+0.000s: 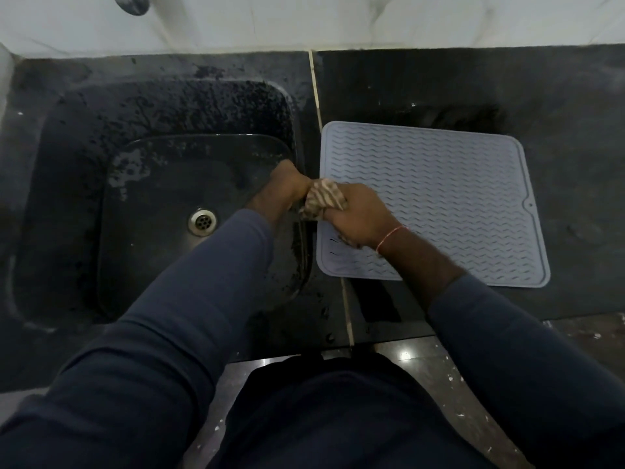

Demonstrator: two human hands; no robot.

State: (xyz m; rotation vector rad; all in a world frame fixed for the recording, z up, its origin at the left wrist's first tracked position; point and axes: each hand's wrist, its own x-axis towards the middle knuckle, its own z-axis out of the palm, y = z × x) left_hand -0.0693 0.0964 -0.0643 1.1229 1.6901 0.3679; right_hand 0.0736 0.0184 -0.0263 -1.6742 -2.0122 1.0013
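Striped cloth (324, 199), banded brown and cream, is bunched into a tight wad between both hands directly above the right rim of the black sink (159, 106). The left hand (288, 187) curls its fingers round the wad's sink-side end, and the right hand (359, 215) closes round the other end, knuckles up, with a corner of fabric showing below its palm. Both fists touch the cloth and nearly meet each other. A red thread band (391, 237) circles the right wrist, and dark blue sleeves (189, 299) cover both forearms. Inside the sink, water beads on the back and right walls, and a round metal drain (202, 222) sits in the basin floor, left of the hands. Just right of the sink, across a pale seam in the black countertop (568, 96), lies a grey silicone drying mat (439, 198) with wavy ridges and a small notch on its far-right edge; the right hand hovers over its sink-side edge. Behind the sink rises a white marbled wall (338, 18), and a metal tap fitting (132, 3) shows beyond the back left corner.
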